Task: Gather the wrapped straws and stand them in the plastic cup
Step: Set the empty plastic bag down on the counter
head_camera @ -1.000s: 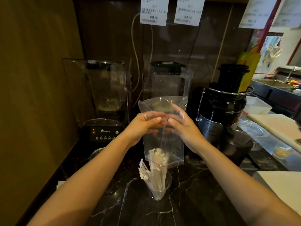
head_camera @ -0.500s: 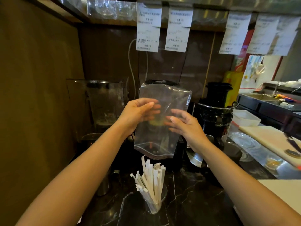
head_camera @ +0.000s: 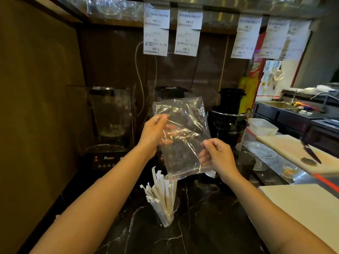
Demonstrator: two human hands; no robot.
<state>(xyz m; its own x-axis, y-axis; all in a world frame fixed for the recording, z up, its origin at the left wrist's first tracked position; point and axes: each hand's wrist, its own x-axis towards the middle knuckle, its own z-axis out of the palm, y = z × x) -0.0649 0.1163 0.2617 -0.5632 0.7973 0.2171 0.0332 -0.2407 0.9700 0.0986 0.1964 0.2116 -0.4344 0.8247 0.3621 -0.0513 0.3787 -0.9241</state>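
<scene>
Several white wrapped straws (head_camera: 163,193) stand fanned out in a clear plastic cup (head_camera: 169,218) on the black marble counter (head_camera: 211,217). Above the cup I hold an empty clear plastic bag (head_camera: 185,136), tilted and crumpled. My left hand (head_camera: 155,133) grips the bag's left side with fingers behind the film. My right hand (head_camera: 217,156) pinches its lower right edge. Both hands are above and slightly behind the cup, not touching it.
A blender (head_camera: 108,125) stands at the back left, a second blender jar (head_camera: 170,91) behind the bag, a black juicer (head_camera: 230,121) to the right. A glass plate (head_camera: 260,150), cutting board (head_camera: 293,151) with knife (head_camera: 311,152) and a white board (head_camera: 308,208) lie right.
The bag has come up off the straws, which stay in the cup. It now tilts and crumples, and my right hand has dropped to its lower right edge. My view has risen.
</scene>
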